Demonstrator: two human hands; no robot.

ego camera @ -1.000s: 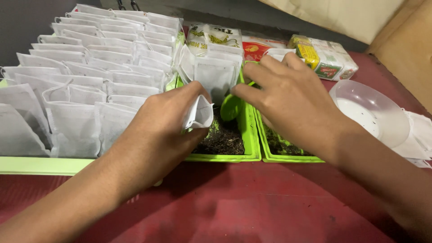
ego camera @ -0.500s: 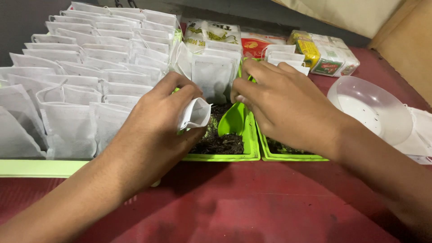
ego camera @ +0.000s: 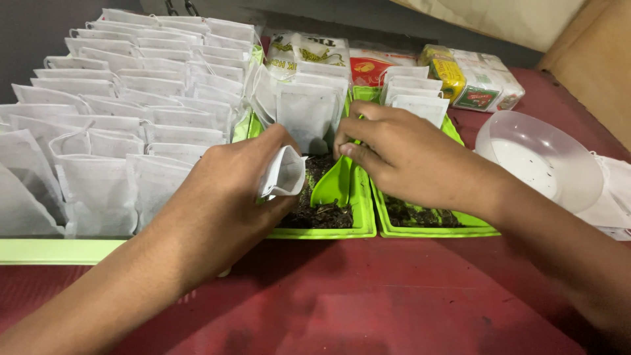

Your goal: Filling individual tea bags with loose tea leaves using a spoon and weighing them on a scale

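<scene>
Surface: dark red table [ego camera: 368, 309] carrying a bright green plastic tray [ego camera: 363, 223] of dark loose leaf.
Left hand [ego camera: 227, 197]: fingers pinch a small white paper filter bag [ego camera: 284, 172], mouth open over the tray.
Right hand [ego camera: 407, 158]: fingers closed on a green plastic scoop [ego camera: 334, 187].
Change: the scoop has dipped from near the bag's mouth down to the leaf.
Meaning: likely loading another scoopful.
Behind: rows of white filter bags [ego camera: 118, 118].

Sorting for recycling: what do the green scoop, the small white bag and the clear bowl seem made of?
Green scoop: probably plastic, smooth and glossy. Small white bag: likely thin filter paper or non-woven fabric, matte, creased, slightly translucent. Clear bowl: apparently thin transparent plastic, shiny.
</scene>
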